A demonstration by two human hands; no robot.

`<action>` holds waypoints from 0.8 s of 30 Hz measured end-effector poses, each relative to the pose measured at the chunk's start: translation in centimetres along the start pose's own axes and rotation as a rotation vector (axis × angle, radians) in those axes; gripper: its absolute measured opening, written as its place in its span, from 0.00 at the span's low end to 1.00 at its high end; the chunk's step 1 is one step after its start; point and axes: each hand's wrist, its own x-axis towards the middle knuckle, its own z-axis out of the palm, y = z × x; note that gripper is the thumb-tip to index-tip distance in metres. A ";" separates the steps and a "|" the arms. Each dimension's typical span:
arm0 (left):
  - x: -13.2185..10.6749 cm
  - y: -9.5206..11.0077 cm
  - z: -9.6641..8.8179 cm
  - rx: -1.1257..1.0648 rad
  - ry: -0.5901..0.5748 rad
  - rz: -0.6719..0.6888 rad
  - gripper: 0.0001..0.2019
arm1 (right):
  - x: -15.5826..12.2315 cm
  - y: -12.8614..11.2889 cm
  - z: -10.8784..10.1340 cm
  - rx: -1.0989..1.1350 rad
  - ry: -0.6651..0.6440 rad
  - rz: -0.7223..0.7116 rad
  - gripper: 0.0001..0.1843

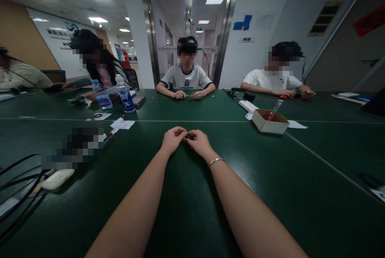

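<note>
Both of my arms reach forward over the dark green table (192,194). My left hand (173,138) and my right hand (198,142) meet at the fingertips, close above the tabletop. The fingers of each are curled into a pinch. Between them shows a small dark thing (190,136), mostly hidden by the fingers and too small to name. A silver bracelet (216,162) circles my right wrist.
An open cardboard box (270,127) with a clear tube (275,109) in it stands to the right, by a white power bank-like block (248,106). Two bottles (124,95) stand at left, above cables (27,178) and a white device (58,179). Several people sit around.
</note>
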 end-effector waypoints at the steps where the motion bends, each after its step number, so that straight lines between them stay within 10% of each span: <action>1: 0.0 -0.4 -0.1 -0.073 -0.015 -0.038 0.07 | 0.0 0.1 0.1 0.079 -0.012 0.029 0.08; 12: 0.1 -1.2 -0.2 -0.245 -0.055 -0.070 0.10 | 0.3 0.9 -1.3 0.726 -0.078 0.194 0.13; 24: 0.0 -0.9 -0.2 -0.212 0.057 -0.151 0.09 | 0.3 1.1 -1.5 0.935 -0.057 0.271 0.11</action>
